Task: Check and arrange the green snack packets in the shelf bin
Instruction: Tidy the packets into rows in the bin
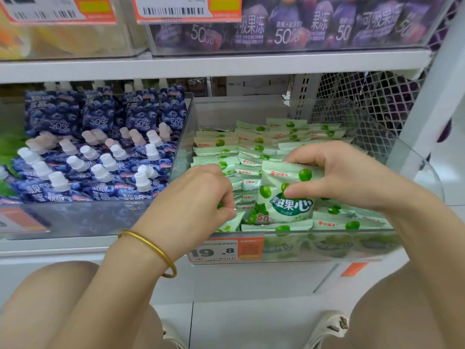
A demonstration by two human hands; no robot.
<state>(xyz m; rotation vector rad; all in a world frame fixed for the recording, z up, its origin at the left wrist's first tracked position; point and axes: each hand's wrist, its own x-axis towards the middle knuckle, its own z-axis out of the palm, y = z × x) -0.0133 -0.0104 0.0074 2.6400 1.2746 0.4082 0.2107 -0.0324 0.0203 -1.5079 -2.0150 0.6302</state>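
Clear bin point(251, 104) is full of green snack packets point(251, 147) in rows. Right hand point(347, 177) is at the bin's front middle, fingers pinching a bigger green packet point(284, 197) atop the pile. Left hand point(198, 197) is at the bin's front-left, fingers curled, pinching a small packet point(230, 221). Blue pouches point(100, 159) sit left of the bin.

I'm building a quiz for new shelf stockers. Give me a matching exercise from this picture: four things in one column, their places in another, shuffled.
Things
1. big green packet
2. blue spouted pouches
3. purple packs
4. gold bangle

Places
A. round the wrist of the left hand
B. on the shelf above
C. gripped by the right hand
D. in the left-hand bin

Pairs: 1-C, 2-D, 3-B, 4-A
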